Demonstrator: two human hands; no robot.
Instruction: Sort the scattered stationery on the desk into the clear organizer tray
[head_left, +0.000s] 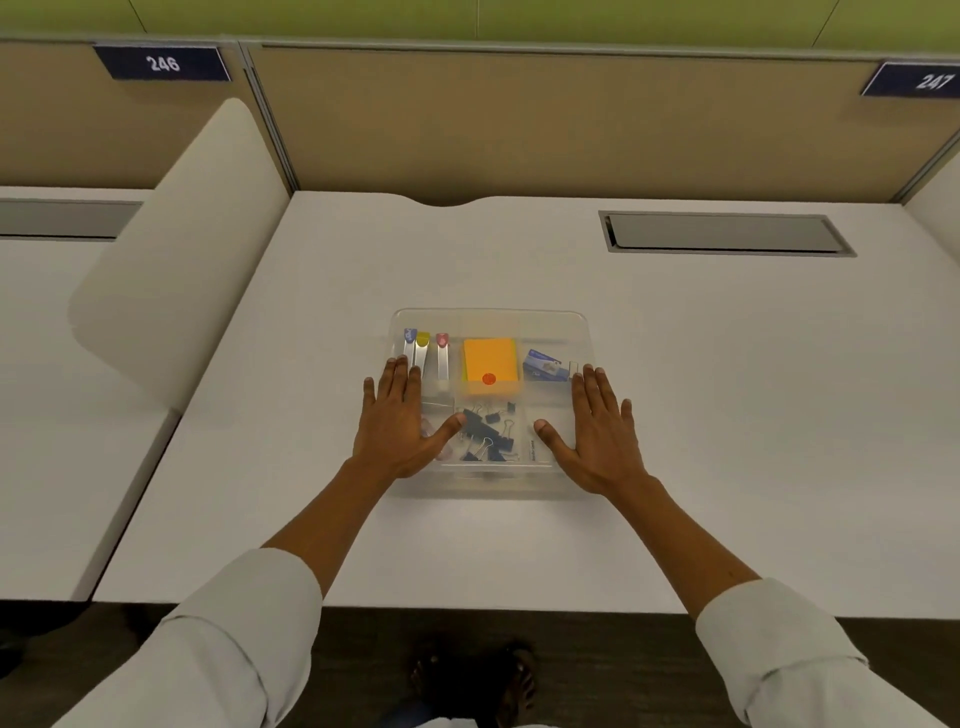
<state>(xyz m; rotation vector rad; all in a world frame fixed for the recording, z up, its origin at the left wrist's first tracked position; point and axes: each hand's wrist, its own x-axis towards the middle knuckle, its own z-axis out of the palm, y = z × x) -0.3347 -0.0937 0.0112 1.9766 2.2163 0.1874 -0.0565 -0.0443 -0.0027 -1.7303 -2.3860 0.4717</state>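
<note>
The clear organizer tray (491, 318) sits mid-desk. Its back left compartment holds three clear strips with blue, yellow and red tips (425, 349). An orange sticky note pad (489, 366) with a red dot lies in the middle. A blue staple box (544, 365) is at the back right. Several black binder clips (488, 428) fill the front middle compartment. My left hand (402, 421) lies flat with straight fingers over the tray's left side. My right hand (597, 426) lies flat over the tray's right side. Neither hand holds anything.
A white desk (727, 415) carries the tray. A grey cable hatch (727, 233) is set in at the back right. A white divider panel (171, 249) stands at the left. Tan partitions (519, 119) labelled 246 and 247 close the back.
</note>
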